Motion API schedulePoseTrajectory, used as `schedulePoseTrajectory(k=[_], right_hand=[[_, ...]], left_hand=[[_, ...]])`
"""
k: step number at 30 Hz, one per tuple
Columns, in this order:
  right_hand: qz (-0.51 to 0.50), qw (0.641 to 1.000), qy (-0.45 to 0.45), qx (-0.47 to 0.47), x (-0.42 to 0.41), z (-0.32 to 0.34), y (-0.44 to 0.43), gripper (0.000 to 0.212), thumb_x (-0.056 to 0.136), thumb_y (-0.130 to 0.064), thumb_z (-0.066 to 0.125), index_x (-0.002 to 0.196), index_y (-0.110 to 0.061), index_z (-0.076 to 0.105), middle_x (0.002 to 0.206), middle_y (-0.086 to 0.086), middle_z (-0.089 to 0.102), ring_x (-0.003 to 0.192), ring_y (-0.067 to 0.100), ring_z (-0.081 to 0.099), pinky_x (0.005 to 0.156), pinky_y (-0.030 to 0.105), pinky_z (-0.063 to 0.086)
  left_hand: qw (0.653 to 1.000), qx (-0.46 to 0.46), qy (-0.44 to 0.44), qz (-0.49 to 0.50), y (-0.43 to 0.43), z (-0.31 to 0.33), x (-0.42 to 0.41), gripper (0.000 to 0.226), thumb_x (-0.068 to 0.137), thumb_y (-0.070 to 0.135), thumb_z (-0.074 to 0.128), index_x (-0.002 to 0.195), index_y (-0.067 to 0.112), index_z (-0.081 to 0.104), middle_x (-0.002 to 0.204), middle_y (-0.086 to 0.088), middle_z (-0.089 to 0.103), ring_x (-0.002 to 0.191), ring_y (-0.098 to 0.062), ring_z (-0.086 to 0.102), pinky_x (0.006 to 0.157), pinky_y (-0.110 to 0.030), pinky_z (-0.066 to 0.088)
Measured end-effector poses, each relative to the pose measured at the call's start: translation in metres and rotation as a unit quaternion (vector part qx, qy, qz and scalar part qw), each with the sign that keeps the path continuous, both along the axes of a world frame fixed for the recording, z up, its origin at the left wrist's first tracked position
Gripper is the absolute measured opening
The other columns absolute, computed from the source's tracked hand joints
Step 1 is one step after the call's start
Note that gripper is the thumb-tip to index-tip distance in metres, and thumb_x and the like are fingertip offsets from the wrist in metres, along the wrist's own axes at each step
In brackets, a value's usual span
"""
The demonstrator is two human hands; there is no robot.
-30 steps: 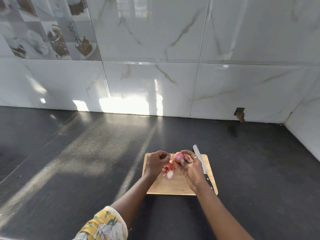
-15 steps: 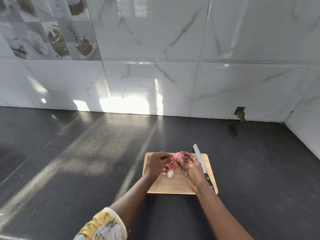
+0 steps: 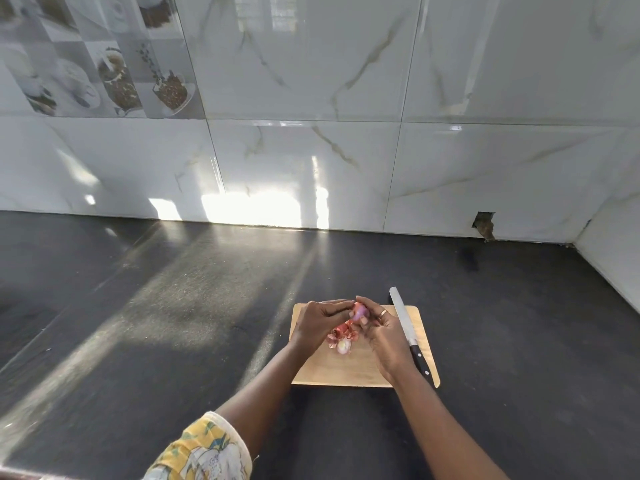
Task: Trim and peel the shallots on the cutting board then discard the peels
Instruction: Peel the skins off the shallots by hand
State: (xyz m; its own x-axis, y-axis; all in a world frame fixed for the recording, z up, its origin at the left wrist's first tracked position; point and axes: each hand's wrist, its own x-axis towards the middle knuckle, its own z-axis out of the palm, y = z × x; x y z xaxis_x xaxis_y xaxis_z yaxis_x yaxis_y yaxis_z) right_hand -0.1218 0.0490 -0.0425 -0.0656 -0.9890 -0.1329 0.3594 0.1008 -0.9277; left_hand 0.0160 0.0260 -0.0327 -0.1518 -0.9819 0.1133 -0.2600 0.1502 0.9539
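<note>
A: Big stuff first?
B: White tiled wall (image 3: 311, 161) at 12 o'clock. Dark bench (image 3: 156, 306) under everything. Wooden cutting board (image 3: 346, 372) low centre.
A: Hands?
B: Both over the board's far half. Left hand (image 3: 317, 323) comes in from 9 o'clock. Right hand (image 3: 384, 337) comes in from 3 o'clock and wears a ring. Knife (image 3: 404, 323) lies along the board's 3 o'clock edge, blade tip past the far edge, black handle toward 5 o'clock. Nobody holds it.
A: Task thing?
B: Shallot (image 3: 359, 310), pink-purple, held up between the two hands at 12 o'clock of the peels (image 3: 341, 332). Right fingers are curled round it, thumb under. Left fingers are bunched together, tips pinching at its 9 o'clock end. Probably the skin, too small to be sure.
A: Anything else?
B: One pale peeled shallot (image 3: 343, 347) on the board at 6 o'clock of the peels, touching them.
A: Handling?
B: Light and firm, likely slippery once bare. The skin looks thin and papery and should tear easily. I'd keep the body in the curled fingers, pinch the loose skin edge at a trimmed end and pull along the length.
A: Change from a second ago?
B: Small. Left fingers were curled back, apart from the shallot; now they reach over and meet it. Right hand holds it in almost the same spot. Knife, peels and peeled shallot unmoved.
</note>
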Motion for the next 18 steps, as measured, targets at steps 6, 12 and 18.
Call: schedulePoseTrajectory(k=[6, 12, 18], right_hand=[[0.000, 0.997, 0.074, -0.004, 0.001, -0.003, -0.003, 0.016, 0.090, -0.011, 0.061, 0.104, -0.017, 0.059, 0.104, 0.009, 0.067, 0.098, 0.020, 0.064, 0.087, 0.035, 0.054], [0.009, 0.992, 0.124, -0.009, -0.003, -0.007, -0.006, 0.016, 0.090, -0.009, 0.063, 0.103, -0.016, 0.066, 0.104, 0.008, 0.070, 0.103, 0.020, 0.065, 0.088, 0.036, 0.055], [0.005, 0.989, 0.151, -0.003, -0.003, -0.010, -0.007, 0.018, 0.090, -0.007, 0.062, 0.105, -0.017, 0.067, 0.105, 0.005, 0.070, 0.103, 0.018, 0.065, 0.089, 0.036, 0.055]], left_hand=[[1.000, 0.003, -0.020, 0.003, -0.005, -0.004, 0.005, 0.022, 0.079, 0.018, 0.072, 0.101, 0.017, 0.073, 0.105, 0.002, 0.071, 0.091, 0.008, 0.063, 0.082, -0.013, 0.050], [1.000, 0.004, -0.026, -0.004, -0.010, -0.009, 0.012, 0.016, 0.075, 0.020, 0.074, 0.089, 0.029, 0.073, 0.097, 0.001, 0.073, 0.094, -0.005, 0.067, 0.090, -0.032, 0.053], [0.998, -0.015, -0.056, 0.001, -0.010, -0.008, 0.012, 0.015, 0.075, 0.017, 0.072, 0.088, 0.023, 0.075, 0.093, 0.001, 0.074, 0.089, -0.004, 0.069, 0.086, -0.033, 0.055]])
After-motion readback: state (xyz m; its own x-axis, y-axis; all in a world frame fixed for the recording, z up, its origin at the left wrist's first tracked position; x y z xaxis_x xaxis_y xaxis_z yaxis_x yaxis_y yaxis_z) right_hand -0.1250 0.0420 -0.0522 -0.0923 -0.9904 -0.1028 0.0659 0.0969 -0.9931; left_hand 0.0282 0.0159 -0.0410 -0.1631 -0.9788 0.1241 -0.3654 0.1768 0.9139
